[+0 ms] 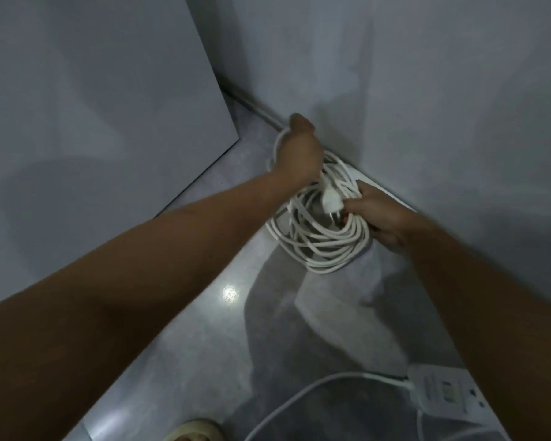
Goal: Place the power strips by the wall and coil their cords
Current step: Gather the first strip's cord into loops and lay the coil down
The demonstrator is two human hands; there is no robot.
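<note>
A white cord coil [318, 240] lies on the floor against the wall, on top of a white power strip [379, 189] that is mostly hidden under it. My left hand [299, 151] grips the far end of the coil's loops. My right hand [379, 218] holds the near right side of the coil, with fingers by the white plug [331, 200] that rests on the loops. A second white power strip [449, 397] lies at the lower right, partly behind my right arm, and its cord [299, 396] trails loose across the floor.
A grey wall [427, 90] rises on the right. A large grey panel [93, 106] stands on the left, leaving a narrow strip of glossy grey floor [204, 313] between. A foot in a light sandal [191, 431] shows at the bottom edge.
</note>
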